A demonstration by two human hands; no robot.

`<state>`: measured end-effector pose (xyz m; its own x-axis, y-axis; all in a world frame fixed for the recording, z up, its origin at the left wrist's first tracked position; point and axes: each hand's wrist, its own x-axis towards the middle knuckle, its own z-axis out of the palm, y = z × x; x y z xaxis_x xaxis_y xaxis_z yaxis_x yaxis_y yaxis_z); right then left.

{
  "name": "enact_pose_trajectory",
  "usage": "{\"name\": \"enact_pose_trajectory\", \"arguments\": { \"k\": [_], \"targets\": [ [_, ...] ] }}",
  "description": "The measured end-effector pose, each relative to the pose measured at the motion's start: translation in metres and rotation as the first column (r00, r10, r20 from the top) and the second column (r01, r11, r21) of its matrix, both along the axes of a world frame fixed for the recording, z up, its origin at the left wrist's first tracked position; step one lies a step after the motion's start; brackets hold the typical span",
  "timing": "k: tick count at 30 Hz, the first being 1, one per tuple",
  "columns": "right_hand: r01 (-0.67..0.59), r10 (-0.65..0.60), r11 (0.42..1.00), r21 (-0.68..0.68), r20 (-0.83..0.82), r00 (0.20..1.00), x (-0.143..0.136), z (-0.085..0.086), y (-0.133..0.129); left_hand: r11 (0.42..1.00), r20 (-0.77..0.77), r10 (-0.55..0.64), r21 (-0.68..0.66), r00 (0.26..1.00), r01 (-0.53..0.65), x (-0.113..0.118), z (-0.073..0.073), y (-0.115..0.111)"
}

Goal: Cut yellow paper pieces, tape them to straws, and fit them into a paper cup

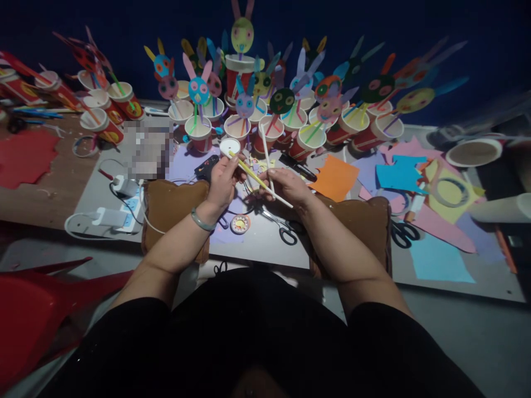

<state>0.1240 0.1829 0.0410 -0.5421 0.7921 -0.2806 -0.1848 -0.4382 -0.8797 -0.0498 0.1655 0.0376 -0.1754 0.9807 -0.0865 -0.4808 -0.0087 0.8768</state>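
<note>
My left hand (224,179) is closed on a yellow stick (251,172), which slants down to the right toward my other hand. Between the fingers of my right hand (286,185) are white sticks (266,145): one points upward and another slants down to the right. The yellow and white sticks meet or cross beside my right fingers. Just behind my left hand is a small white cup (229,146). Scissors (287,232) and a small round printed piece (240,224) lie on the grey table below my hands.
Many red paper cups (198,132) with paper rabbit heads (199,90) crowd the back. Brown cushions (176,200) lie under my forearms. Left are a power strip (131,213), red paper (29,157) and a red chair (31,315); right, orange paper (337,177) and more scissors (404,233).
</note>
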Motion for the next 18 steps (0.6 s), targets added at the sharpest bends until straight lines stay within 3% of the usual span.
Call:
{"name": "enact_pose_trajectory", "arguments": {
  "k": [7,14,18],
  "targets": [
    [-0.004,0.003,0.999,0.045,0.017,1.000,-0.002,-0.007,-0.002,0.999,-0.068,-0.032,0.000,0.997,0.032,0.003,0.000,-0.002],
    [-0.113,0.048,0.953,0.280,0.227,0.973,-0.002,-0.010,-0.005,0.993,-0.138,-0.110,0.032,0.984,0.116,0.003,-0.006,-0.005],
    [-0.164,0.073,0.927,0.336,0.266,0.961,-0.002,-0.012,-0.007,0.988,-0.206,-0.146,0.023,0.968,0.154,0.002,-0.007,-0.006]
  ]
}}
